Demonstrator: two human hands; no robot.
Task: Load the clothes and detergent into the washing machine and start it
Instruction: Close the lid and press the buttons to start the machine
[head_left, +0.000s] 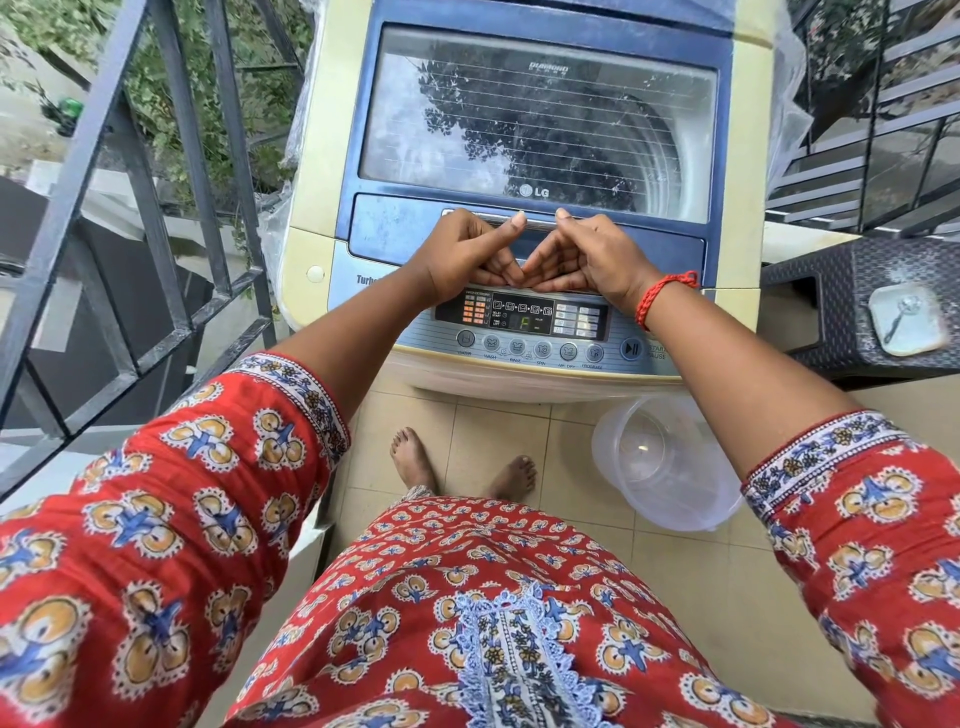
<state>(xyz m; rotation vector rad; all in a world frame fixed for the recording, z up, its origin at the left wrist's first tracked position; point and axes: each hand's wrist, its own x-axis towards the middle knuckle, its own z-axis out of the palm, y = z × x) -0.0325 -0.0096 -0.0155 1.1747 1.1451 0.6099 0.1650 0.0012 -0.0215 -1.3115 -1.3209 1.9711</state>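
Note:
A top-loading washing machine (317, 171) with a cream body stands in front of me, its blue-framed glass lid (540, 119) down. Reflections of trees cover the glass, so I cannot tell what is in the drum. My left hand (462, 254) and my right hand (597, 254) sit side by side at the lid's front edge. Their fingers curl under that edge and both thumbs press on the silver handle strip (540, 222). Just below my wrists lies the control panel (519, 322), its display lit, with the start/pause button (630, 348) at its right end.
A clear plastic tub (670, 462) with nothing in it stands on the tiled floor at the machine's right foot. On the dark woven table (831, 291) to the right sits a small dish (906, 319) holding a spoon. A metal railing (156, 208) runs along the left.

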